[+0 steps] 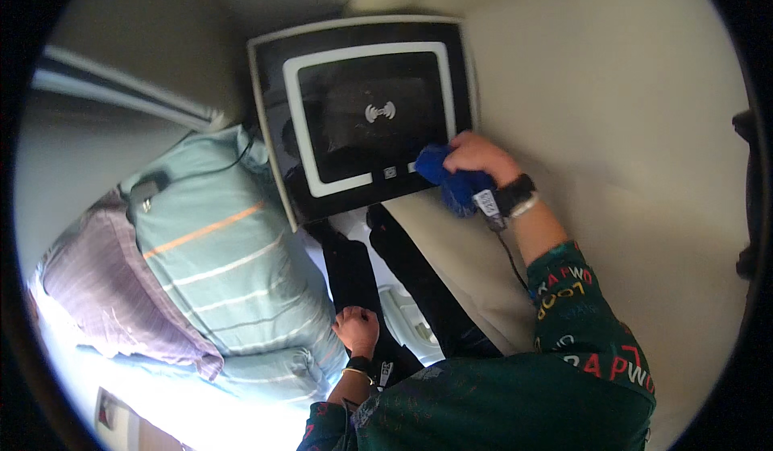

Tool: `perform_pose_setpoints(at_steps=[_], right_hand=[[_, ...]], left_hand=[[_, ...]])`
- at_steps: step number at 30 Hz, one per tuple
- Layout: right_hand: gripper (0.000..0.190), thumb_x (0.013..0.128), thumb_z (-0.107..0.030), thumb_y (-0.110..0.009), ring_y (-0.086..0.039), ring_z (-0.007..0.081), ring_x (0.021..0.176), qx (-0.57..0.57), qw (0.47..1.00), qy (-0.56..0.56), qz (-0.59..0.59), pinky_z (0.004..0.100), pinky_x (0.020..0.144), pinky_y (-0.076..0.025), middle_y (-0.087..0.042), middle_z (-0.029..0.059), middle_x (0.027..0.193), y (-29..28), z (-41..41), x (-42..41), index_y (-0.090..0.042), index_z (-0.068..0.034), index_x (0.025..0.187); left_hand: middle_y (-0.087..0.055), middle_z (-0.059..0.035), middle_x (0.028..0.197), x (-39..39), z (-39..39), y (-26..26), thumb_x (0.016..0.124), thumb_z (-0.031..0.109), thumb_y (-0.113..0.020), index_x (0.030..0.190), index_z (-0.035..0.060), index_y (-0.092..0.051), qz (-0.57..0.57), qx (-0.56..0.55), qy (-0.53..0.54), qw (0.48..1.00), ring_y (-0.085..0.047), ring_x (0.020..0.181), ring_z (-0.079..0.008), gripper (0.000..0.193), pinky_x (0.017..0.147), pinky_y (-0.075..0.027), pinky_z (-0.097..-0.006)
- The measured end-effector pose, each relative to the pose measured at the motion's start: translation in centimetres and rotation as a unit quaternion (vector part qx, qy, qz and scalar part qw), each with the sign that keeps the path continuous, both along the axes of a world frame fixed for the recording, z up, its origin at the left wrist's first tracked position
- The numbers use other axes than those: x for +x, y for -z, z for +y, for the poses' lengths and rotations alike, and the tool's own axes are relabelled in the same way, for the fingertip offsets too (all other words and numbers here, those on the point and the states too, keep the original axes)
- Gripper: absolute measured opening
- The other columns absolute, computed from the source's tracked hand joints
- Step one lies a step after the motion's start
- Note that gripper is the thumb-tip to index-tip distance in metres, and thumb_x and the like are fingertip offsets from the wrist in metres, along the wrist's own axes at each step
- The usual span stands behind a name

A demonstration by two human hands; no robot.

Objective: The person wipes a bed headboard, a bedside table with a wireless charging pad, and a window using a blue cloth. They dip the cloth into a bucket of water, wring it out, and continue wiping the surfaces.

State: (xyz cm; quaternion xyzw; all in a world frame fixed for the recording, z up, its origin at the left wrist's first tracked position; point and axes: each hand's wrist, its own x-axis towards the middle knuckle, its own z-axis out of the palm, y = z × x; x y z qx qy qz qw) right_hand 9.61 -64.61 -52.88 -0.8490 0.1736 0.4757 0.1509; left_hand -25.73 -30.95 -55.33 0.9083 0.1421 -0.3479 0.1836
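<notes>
My right hand (482,158) grips a bunched blue cloth (433,164). Part of the cloth lies on the near right corner of a black glossy bedside table top (338,131), and the rest hangs over the edge. A pale band (302,143) frames the middle of that top, which bears a white wireless-charging symbol (380,112) and a small square marking (390,172) near the front. My left hand (357,332) rests on my dark-trousered leg (350,276), its fingers curled and nothing visible in them.
A bed with striped green bedding (223,258) and a purple-grey pillow (115,276) stands to the left. On the bedding lies a dark adapter (147,191) with a cable. A beige wall (604,119) rises at the right. Between my legs a pale plastic stool (413,321) shows.
</notes>
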Motion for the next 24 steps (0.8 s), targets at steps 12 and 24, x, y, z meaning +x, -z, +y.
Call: perform_pose_setpoints(at_steps=[12,24], right_hand=[[0.044,0.085,-0.033,-0.065,-0.056,0.0387,0.107,-0.206,0.897,-0.108,-0.377,0.0483,0.083,-0.052,-0.057,0.0231,0.119,8.1,16.1,16.2,-0.066,0.002,0.111],[0.032,0.085,-0.014,-0.056,-0.052,0.0383,0.108,0.045,0.837,-0.267,-0.475,0.0525,0.084,-0.046,-0.057,0.0217,0.115,7.4,26.7,14.3,-0.066,0.001,0.112]], left_hand=[[-0.066,-0.0035,0.094,-0.6,-0.1,-0.5,0.076,0.024,-0.062,0.079,0.011,-0.067,-0.008,-0.027,-0.03,0.999,-0.057,0.098,-0.0285,0.014,0.085,-0.042,-0.0465],[-0.065,-0.0047,0.096,-1.4,-1.3,-0.6,0.077,0.025,-0.064,0.082,0.0108,-0.067,-0.028,-0.039,-0.035,0.998,-0.056,0.101,-0.03,0.015,0.085,-0.042,-0.0478]])
